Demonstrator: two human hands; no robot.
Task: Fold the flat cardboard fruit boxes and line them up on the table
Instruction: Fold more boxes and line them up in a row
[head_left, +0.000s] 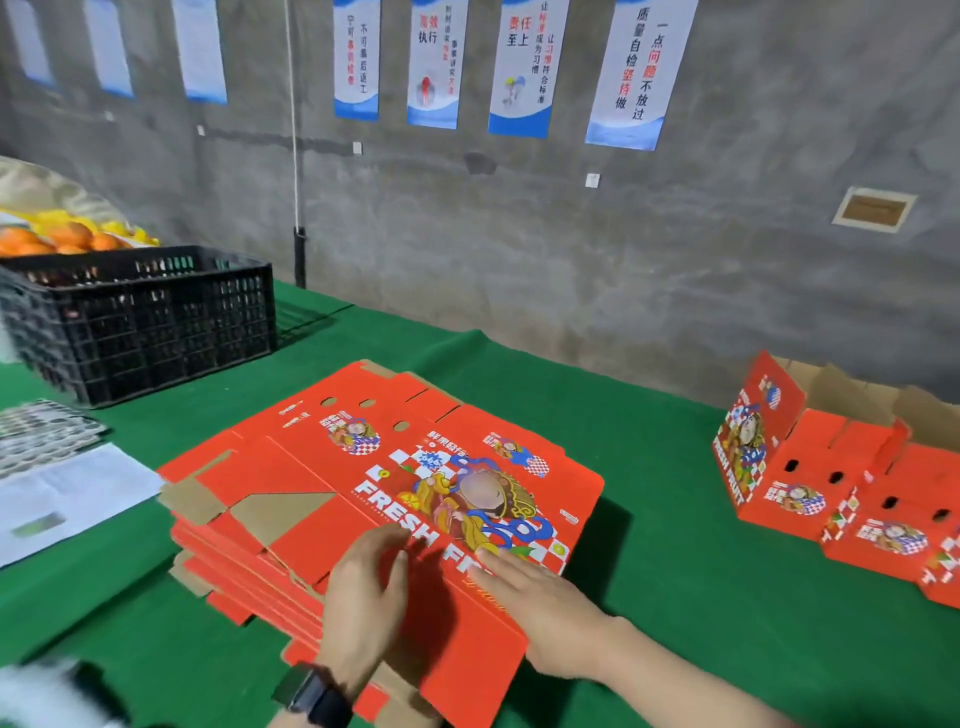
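Observation:
A stack of flat red cardboard fruit boxes (332, 499) printed "FRESH FRUIT" lies on the green table (675, 597) in front of me. My left hand (366, 592), with a dark watch on the wrist, rests on the near part of the top sheet, fingers straight and a little apart. My right hand (540, 608) lies flat on the same sheet to the right, fingers extended toward the print. At the right edge of the table several folded red boxes (810, 483) stand side by side with their lids up.
A black plastic crate (150, 317) stands at the back left, with oranges (57, 239) behind it. White papers (67, 493) and a patterned sheet (41, 431) lie at the left. A grey concrete wall with posters runs behind the table.

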